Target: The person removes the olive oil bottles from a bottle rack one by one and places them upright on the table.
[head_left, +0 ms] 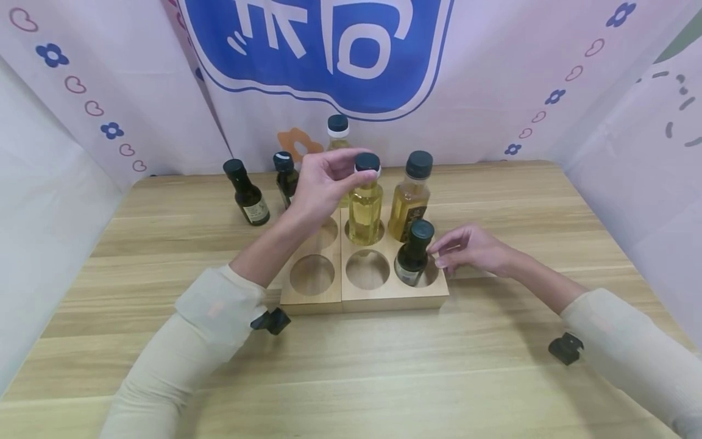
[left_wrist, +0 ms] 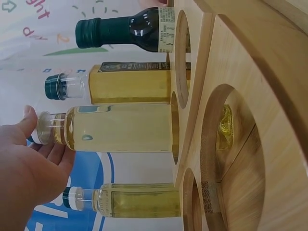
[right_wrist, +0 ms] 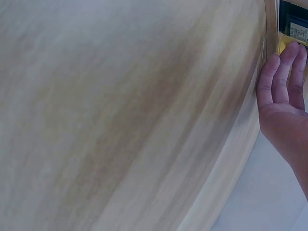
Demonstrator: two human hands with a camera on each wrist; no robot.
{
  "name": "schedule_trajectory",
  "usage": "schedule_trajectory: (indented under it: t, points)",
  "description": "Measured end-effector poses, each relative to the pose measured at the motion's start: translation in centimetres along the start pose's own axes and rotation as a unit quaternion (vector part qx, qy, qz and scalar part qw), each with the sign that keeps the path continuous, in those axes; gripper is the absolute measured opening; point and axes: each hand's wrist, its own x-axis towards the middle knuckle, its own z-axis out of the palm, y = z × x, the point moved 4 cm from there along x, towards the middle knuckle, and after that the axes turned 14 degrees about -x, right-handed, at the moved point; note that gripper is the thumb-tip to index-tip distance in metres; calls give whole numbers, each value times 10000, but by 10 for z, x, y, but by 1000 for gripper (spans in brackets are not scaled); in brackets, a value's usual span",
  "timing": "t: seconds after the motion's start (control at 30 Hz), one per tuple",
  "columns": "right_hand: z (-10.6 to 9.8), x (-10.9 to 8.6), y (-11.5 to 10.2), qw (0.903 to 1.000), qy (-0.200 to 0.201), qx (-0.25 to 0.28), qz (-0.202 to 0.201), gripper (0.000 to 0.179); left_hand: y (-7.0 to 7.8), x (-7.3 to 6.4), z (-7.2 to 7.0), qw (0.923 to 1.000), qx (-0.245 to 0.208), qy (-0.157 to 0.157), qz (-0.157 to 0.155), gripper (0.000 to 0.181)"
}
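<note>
My left hand [head_left: 323,183] pinches the capped neck of a clear bottle of pale yellow oil [head_left: 365,213], thumb on the near side. That bottle stands upright in a back round hole of the wooden rack [head_left: 312,299]. In the left wrist view, the thumb and fingers lie around the top of the same oil bottle [left_wrist: 122,129]. Beside the rack's front right hole, my right hand [head_left: 471,249] has loosely bent fingers right at a small dark bottle [head_left: 411,262]. This dark bottle leans slightly in its hole. Fingers [right_wrist: 279,86] reach along the rack's side in the right wrist view.
An amber oil bottle [head_left: 410,201] stands at the rack's back right. Another yellow oil bottle [head_left: 338,131] is behind my left hand, partly hidden. Two dark bottles, one at the far left [head_left: 249,198] and one partly covered [head_left: 285,177], stand on the wooden table [head_left: 351,378].
</note>
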Motion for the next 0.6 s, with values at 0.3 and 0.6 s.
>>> schedule_trajectory:
  t: [0.3, 0.6]
  points:
    - [0, 0, 1, 10000, -4, -5, 3, 22, -1, -1, 0, 9998, -180, 86, 17, 33]
    - [0, 0, 1, 10000, -17, -26, -52, 24, 0, -1, 0, 9996, -182, 148, 148, 36]
